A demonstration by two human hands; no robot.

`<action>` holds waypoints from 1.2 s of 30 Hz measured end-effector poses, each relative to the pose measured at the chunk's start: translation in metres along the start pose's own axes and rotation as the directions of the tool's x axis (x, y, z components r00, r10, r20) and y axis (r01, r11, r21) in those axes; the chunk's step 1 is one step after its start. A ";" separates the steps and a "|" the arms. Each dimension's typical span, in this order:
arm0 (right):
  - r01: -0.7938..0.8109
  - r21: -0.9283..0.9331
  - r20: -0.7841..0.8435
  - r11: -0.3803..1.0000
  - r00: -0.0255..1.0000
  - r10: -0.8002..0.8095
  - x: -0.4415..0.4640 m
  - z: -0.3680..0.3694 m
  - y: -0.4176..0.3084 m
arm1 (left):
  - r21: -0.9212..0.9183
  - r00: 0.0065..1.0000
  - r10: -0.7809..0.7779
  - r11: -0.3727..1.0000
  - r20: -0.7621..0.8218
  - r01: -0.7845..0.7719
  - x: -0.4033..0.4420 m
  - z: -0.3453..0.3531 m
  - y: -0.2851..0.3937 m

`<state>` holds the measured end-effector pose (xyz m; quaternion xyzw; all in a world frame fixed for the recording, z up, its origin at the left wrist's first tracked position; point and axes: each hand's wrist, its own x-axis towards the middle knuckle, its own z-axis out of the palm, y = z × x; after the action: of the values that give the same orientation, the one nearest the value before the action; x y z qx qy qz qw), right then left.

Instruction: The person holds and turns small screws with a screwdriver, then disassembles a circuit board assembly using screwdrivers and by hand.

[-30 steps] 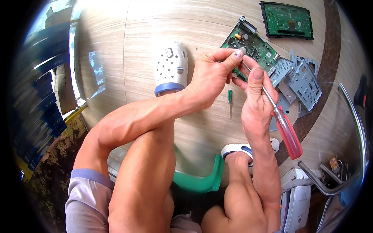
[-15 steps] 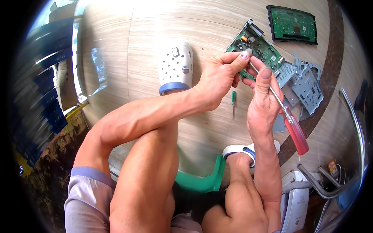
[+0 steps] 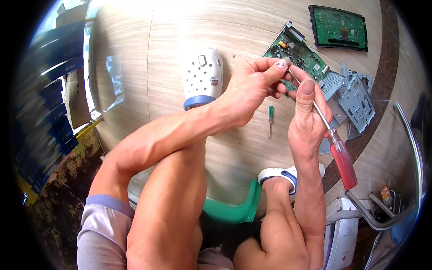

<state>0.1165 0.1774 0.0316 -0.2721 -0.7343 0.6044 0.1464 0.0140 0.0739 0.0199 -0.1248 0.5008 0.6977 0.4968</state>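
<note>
In the head view, the right hand [image 3: 310, 119] grasps a red-handled screwdriver [image 3: 343, 164] by its metal shaft, thumb laid along it and the other fingers partly hidden behind. The handle sticks out past the heel of that palm, and the tip is up at the left fingertips. The left hand [image 3: 252, 85] has thumb and forefinger pinched together at that tip (whether something small is caught between them, I cannot tell), its other fingers curled.

The screwdriver looks stiff and fairly light, probably heavier toward its handle; the smooth shaft could slip or roll in a light pinch. The thick handle seems the surer place to take hold.

Beyond the fingertips lies a green circuit board [image 3: 310, 58], which looks rigid but fragile, best lifted by its edges. Thin metal plates [image 3: 357, 101] lie past the right fingers, a framed board [image 3: 339, 27] farther off. Below the left fingers lies a small green screwdriver [image 3: 271, 112], near neither palm's grip.
</note>
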 end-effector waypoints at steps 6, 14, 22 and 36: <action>0.056 0.027 0.000 0.998 0.998 -0.056 -0.002 -0.003 -0.004 | 0.048 0.983 0.177 0.983 -0.043 -0.175 0.003 -0.012 0.021; -0.045 0.017 0.124 0.999 0.991 0.043 -0.045 -0.009 0.024 | 0.132 0.939 0.269 0.961 -0.214 -0.245 0.060 -0.065 0.036; 0.041 -0.137 0.073 0.990 0.997 -0.032 -0.042 -0.017 0.020 | 0.578 0.940 0.335 0.781 -0.069 -0.236 0.104 -0.068 0.012; -0.048 -0.091 -0.041 0.995 0.998 0.044 -0.040 -0.035 0.030 | 0.846 0.943 0.313 0.467 0.113 -0.256 0.138 -0.067 0.007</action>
<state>0.1746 0.1865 0.0152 -0.3073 -0.7520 0.5676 0.1341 -0.0795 0.0970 -0.1000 0.1991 0.8049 0.4314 0.3555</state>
